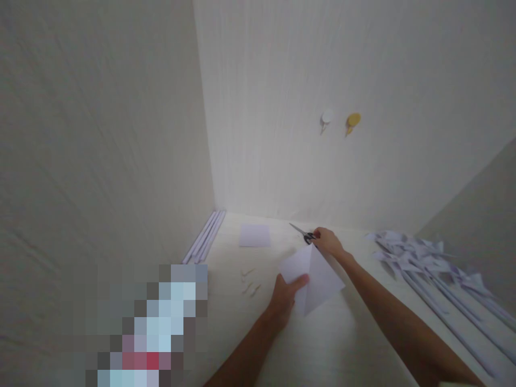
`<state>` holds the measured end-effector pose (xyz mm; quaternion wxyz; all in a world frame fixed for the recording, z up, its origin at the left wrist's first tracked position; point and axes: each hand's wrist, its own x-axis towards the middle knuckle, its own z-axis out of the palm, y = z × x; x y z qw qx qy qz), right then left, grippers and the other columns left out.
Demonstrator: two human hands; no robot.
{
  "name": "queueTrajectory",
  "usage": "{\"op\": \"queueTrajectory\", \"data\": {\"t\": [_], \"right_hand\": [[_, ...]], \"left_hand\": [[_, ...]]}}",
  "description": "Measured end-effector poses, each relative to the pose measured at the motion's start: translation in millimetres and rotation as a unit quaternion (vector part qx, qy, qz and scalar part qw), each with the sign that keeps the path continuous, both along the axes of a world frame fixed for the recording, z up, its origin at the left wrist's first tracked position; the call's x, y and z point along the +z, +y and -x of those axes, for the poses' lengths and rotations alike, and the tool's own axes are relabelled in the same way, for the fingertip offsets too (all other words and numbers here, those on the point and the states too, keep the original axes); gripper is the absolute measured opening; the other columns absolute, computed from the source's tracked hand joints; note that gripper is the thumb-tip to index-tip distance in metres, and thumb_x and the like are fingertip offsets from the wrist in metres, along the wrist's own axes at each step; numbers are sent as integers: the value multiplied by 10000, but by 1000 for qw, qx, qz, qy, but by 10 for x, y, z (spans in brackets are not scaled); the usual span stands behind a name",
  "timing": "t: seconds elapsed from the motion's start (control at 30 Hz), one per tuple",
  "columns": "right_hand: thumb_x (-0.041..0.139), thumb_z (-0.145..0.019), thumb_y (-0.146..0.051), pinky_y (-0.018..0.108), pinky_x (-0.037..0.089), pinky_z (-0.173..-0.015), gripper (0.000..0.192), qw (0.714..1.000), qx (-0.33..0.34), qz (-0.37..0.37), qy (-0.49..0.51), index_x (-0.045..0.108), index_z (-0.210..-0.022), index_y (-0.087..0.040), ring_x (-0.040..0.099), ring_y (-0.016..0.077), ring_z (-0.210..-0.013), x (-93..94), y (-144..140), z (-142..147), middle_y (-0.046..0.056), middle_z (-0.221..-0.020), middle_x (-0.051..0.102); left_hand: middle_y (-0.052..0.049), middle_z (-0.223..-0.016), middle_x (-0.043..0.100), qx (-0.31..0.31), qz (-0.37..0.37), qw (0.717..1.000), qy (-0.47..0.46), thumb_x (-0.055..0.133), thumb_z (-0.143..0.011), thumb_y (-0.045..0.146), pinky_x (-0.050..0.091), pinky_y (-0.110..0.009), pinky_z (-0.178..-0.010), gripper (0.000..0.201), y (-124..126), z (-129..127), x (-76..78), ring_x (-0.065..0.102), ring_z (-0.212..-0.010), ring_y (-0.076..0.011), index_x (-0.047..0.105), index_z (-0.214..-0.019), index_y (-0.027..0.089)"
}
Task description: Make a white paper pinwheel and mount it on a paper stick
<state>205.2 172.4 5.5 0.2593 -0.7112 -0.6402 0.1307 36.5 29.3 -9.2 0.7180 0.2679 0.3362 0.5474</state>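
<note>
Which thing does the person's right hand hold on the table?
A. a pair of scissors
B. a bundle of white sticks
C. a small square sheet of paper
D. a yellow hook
A: the right hand grips the handles of the scissors, blades pointing toward the wall, while the left hand holds the folded white paper.

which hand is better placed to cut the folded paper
Right, probably. The right hand already grips the scissors just beyond the folded paper, while the left hand is busy pinching the paper's near edge, holding it up.
</note>
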Motion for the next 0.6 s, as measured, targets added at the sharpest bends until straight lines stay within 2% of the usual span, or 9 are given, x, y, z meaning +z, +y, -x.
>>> {"op": "queueTrajectory", "data": {"t": [0.17,0.33,0.43,0.5,0.6], "right_hand": [[591,-589,-162,247,330,-572,39,999,-7,47,-11,566,-586,-131,546,190,-736,-12,1,50,92,-716,611],[592,-603,-164,223,327,-526,102,996,0,59,73,529,-525,-144,530,148,-652,106,-153,64,58,-623,587],[593,-619,-278,210,322,-469,192,981,34,60,179,497,-514,-148,467,100,-527,204,-389,77,25,-560,533],[554,-638,-396,202,310,-418,263,961,64,68,261,504,-564,-149,404,70,-454,242,-619,87,12,-566,507],[539,-616,-455,181,324,-402,306,924,81,66,367,466,-592,-158,349,38,-424,219,-1025,104,-3,-591,478]], "left_hand": [[-78,-832,658,6,9,1000,8,680,-541,221,465,-302,-663,419,2,-5,11,607,-726,-195,589,-937,116],[-62,-829,660,9,10,1000,-3,672,-555,211,471,-298,-687,393,15,10,23,612,-720,-181,589,-932,138],[-69,-830,658,30,24,999,-3,672,-556,196,478,-296,-679,391,21,15,44,615,-717,-183,577,-929,125],[-72,-832,654,55,37,998,0,672,-556,184,481,-290,-666,406,23,15,58,616,-717,-181,561,-941,121],[-74,-820,649,82,48,995,18,670,-562,193,484,-281,-644,393,27,15,64,614,-710,-177,552,-930,120]]}}
